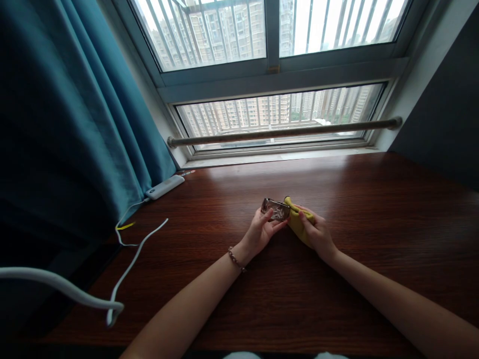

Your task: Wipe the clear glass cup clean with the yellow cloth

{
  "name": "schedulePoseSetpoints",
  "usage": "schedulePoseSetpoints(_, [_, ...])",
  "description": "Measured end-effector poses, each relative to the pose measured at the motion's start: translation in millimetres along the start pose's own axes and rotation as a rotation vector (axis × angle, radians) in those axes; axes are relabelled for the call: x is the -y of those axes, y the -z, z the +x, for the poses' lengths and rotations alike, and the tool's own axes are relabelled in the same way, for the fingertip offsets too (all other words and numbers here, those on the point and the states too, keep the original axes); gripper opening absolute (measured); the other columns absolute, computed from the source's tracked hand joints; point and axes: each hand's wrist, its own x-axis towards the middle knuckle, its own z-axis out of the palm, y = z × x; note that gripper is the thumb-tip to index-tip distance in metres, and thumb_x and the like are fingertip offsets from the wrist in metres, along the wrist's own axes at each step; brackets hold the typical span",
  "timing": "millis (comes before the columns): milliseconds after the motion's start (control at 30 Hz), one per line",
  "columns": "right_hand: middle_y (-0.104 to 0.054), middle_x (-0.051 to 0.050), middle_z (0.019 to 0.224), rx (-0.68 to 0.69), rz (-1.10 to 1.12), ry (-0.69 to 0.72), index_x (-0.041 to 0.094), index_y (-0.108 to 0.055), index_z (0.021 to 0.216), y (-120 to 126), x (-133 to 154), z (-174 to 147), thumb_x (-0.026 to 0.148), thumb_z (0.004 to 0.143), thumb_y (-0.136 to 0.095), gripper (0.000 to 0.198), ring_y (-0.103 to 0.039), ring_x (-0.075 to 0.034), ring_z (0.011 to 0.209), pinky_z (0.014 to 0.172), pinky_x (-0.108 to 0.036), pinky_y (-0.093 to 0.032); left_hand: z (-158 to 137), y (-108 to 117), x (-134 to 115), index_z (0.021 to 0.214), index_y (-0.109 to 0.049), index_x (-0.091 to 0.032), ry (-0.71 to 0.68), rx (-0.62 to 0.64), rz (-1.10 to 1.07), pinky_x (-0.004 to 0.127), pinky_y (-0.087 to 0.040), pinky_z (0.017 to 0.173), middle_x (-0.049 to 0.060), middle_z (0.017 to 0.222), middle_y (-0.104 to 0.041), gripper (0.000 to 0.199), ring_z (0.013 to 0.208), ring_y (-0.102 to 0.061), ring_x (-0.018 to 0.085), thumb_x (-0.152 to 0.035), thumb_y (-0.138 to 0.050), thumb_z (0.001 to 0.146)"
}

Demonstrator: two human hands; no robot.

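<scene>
My left hand [259,233] is closed around a small, dark, glossy rectangular object [277,208], its thumb lying across the front. Pale reflections cover that surface, and its exact kind is unclear. In my right hand [319,233] is a yellow cloth [298,229], pinched and folded, with part of it hanging below the fingers. The cloth's upper edge meets the right end of the dark object, both held above the table. A beaded bracelet [235,257] circles my left wrist.
Beneath my hands is a dark reddish wooden tabletop [209,294]. A white power strip [165,187] lies by the blue curtain [93,109]. White cables [134,259] and a yellow strip [126,226] are at the left. A metal rail [284,133] crosses the window.
</scene>
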Motion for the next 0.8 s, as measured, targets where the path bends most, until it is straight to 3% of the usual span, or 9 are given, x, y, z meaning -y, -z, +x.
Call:
schedulePoseSetpoints(233, [-0.054,-0.006,0.119,0.044,-0.02,0.175,0.021,-0.056,0.113,-2.2,11.5,-4.2,0.029,0.085,-0.048,0.03,-0.048,-0.022,0.113,0.1,-0.037,-0.035,-2.0,4.0,4.7,0.104,-0.053,-0.015,-0.072,-0.091,0.197,0.04,-0.039,0.091,0.011,0.109,-0.057,0.036,0.102,-0.053,0.023,-0.012,-0.065,0.07])
schedulePoseSetpoints(400, [-0.046,-0.006,0.128,0.142,-0.088,0.298,0.022,-0.052,0.118,-2.4,21.6,-8.9,0.024,0.087,-0.043,0.032,-0.04,-0.022,0.12,0.104,-0.04,-0.03,3.4,8.1,7.8,0.099,-0.056,-0.012,-0.144,-0.116,0.142,0.031,-0.037,0.091,0.01,0.104,-0.059,0.03,0.098,-0.055,0.019,-0.014,-0.065,0.07])
schedulePoseSetpoints(567, [-0.039,-0.006,0.133,0.296,-0.179,0.435,0.022,-0.046,0.124,-2.7,25.1,-10.9,0.019,0.087,-0.042,0.037,-0.031,-0.022,0.126,0.105,-0.042,-0.026,4.4,9.0,7.3,0.104,-0.055,-0.014,-0.063,-0.048,-0.034,0.029,-0.036,0.095,0.008,0.113,-0.055,0.027,0.102,-0.053,0.016,-0.012,-0.058,0.077])
schedulePoseSetpoints(667, [-0.037,-0.005,0.135,0.267,-0.192,0.433,0.023,-0.043,0.127,-3.0,25.3,-9.7,0.018,0.087,-0.042,0.04,-0.028,-0.021,0.127,0.106,-0.042,-0.023,0.5,4.7,4.9,0.108,-0.054,-0.014,0.037,-0.011,-0.078,0.03,-0.037,0.094,0.008,0.112,-0.056,0.032,0.101,-0.054,0.017,-0.012,-0.058,0.076])
schedulePoseSetpoints(800, [-0.034,-0.004,0.137,0.193,-0.096,0.323,0.024,-0.042,0.127,-3.6,23.7,-6.4,0.024,0.088,-0.041,0.038,-0.029,-0.022,0.127,0.106,-0.042,-0.022,-5.6,1.7,2.4,0.113,-0.052,-0.013,0.18,0.064,-0.081,0.038,-0.036,0.096,0.012,0.117,-0.053,0.037,0.108,-0.049,0.024,-0.019,-0.058,0.077])
